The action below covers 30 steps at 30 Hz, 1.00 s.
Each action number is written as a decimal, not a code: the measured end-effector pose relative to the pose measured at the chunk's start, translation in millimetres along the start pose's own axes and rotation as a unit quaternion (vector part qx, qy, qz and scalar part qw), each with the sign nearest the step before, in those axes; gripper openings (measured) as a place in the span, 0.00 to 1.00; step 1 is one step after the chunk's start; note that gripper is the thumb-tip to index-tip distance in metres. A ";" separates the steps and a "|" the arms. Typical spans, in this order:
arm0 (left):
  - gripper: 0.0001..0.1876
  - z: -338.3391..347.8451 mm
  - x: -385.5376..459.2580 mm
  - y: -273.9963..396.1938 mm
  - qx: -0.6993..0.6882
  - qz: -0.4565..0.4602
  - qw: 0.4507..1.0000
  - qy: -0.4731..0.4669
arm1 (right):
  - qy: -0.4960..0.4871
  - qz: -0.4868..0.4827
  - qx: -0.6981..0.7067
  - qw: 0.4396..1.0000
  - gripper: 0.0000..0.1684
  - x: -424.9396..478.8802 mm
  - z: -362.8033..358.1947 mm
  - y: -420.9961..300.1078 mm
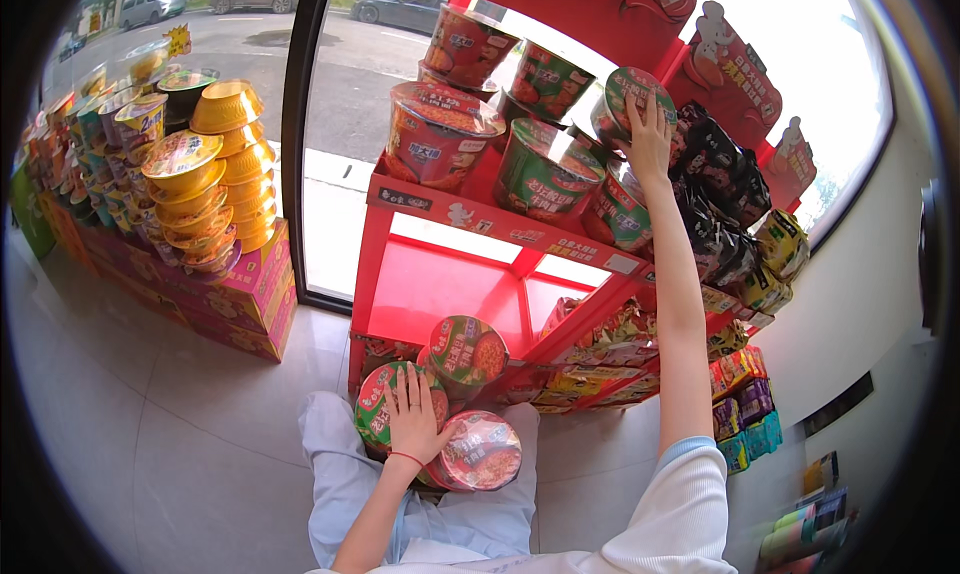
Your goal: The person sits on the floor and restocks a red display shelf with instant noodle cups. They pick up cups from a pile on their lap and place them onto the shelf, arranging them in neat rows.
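Observation:
My right hand (646, 140) reaches up to the top shelf, its fingers spread over the lid of a green instant noodle bucket (616, 98). This bucket tilts towards me above another green bucket (621, 210). My left hand (417, 424) lies flat, fingers spread, on the lid of a green noodle bucket (371, 405) at my lap, with its thumb at the rim of a red-lidded bucket (484, 454). Another green-lidded bucket (469, 353) stands just beyond them. More red buckets (442, 143) and green buckets (551, 169) stand on the shelf to the left of my right hand.
The red display rack (450, 281) stands before a window. Black noodle packets (720, 169) fill its upper right part, colourful packets its lower shelves. At left, stacked yellow bowls (240, 161) and cups stand on purple cartons (255, 289). More packs (750, 416) are stacked at right.

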<state>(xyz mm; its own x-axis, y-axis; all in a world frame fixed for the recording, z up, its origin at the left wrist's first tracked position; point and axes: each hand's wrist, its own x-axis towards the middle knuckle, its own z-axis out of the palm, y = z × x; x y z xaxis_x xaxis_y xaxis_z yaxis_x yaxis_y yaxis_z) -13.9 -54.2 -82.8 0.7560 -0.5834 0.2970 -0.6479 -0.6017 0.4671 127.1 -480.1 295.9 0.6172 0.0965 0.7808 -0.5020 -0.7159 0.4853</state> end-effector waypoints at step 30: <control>0.60 -1.0 3.3 3.4 0.012 0.003 1.000 -0.003 | 0.192 -0.052 0.220 0.955 0.41 -27.8 -90.2 24.4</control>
<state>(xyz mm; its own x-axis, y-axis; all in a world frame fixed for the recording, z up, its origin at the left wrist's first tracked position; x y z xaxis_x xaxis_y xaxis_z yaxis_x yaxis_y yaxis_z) -13.5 -57.6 -79.4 0.7510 -0.5903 0.2959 -0.6552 -0.6109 0.4444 43.0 -437.8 321.5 0.3397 0.3686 0.8653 -0.0956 -0.9017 0.4216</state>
